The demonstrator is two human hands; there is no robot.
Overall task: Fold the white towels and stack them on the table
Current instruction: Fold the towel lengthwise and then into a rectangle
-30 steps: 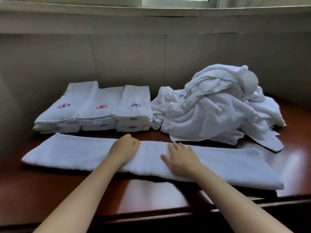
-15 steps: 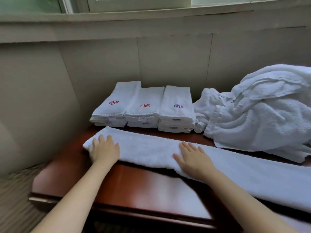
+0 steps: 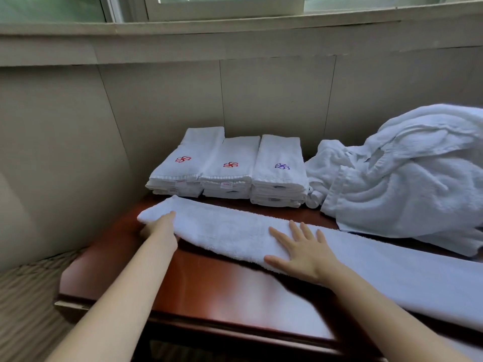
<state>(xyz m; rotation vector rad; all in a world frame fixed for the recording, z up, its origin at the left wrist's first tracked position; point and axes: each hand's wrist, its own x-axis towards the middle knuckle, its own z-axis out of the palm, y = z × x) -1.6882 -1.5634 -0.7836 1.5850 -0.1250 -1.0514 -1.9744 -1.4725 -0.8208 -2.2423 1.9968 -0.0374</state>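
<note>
Behind long towel [image 3: 235,231]: three folded stacks [image 3: 230,168], one crumpled pile [image 3: 405,178] beside them, all on tabletop [image 3: 209,283]. On the towel, right hand [image 3: 300,252] spread flat; left hand [image 3: 159,228] grips its end.

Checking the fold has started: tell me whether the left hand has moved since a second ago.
Yes. The left hand slid left along the long towel, from in front of the purple-logo stack to the towel's left end.

A window [image 3: 222,5] runs along the top above a grey sill [image 3: 235,28]. Below is a beige panelled wall [image 3: 274,100], with striped carpet [image 3: 26,309] at lower left.
</note>
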